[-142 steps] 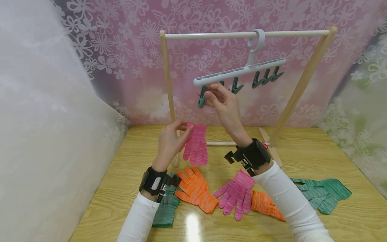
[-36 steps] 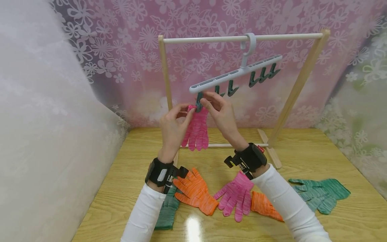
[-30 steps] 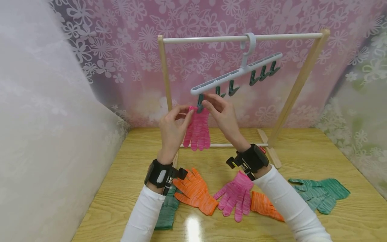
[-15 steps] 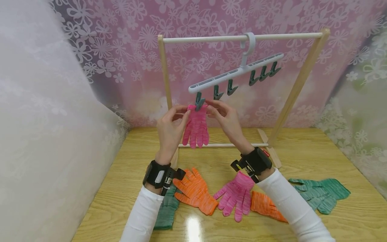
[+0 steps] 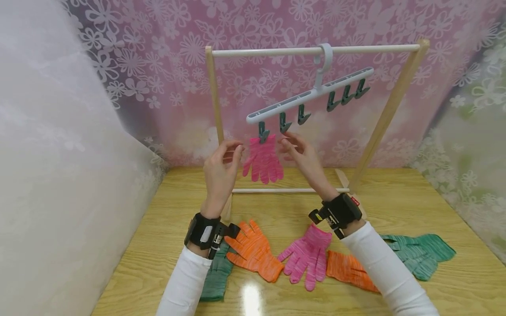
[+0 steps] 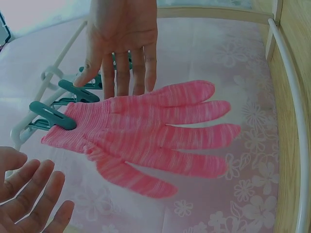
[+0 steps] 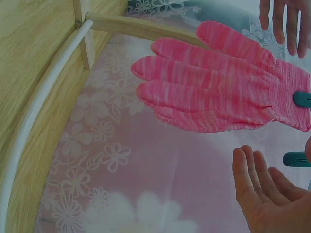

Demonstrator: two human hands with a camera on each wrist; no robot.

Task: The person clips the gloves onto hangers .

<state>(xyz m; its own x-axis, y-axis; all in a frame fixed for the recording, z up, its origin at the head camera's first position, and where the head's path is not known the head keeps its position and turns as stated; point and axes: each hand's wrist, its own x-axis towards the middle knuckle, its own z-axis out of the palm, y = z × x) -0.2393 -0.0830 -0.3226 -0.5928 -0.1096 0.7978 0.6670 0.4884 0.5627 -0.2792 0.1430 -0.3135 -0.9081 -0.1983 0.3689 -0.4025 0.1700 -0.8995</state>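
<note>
A pink knit glove [image 5: 264,162] hangs by its cuff, fingers down, from the leftmost green clip [image 5: 263,132] of a white hanger [image 5: 284,104]. My left hand [image 5: 222,171] is just left of the glove, apart from it, its fingers loosely bent around nothing. On the other side my right hand [image 5: 302,156] hovers with nothing held, its fingertips near the second clip [image 5: 283,123]. The left wrist view has the clip biting the cuff of the glove [image 6: 146,131], and both hands stand away from the cloth. Relaxed fingers of the right hand [image 7: 265,187] show in the right wrist view.
The hanger hooks over the top rod [image 5: 269,52] of a wooden rack, several free clips along it. On the table [image 5: 189,193] lie an orange glove [image 5: 254,250], a pink glove [image 5: 307,254], another orange glove [image 5: 348,268], a green glove [image 5: 424,252] and green fabric [image 5: 217,272].
The pink glove was raised from low beside the rack to the leftmost clip, which closed on its cuff. Both hands have since let go and drawn apart, and the glove has turned slightly.
</note>
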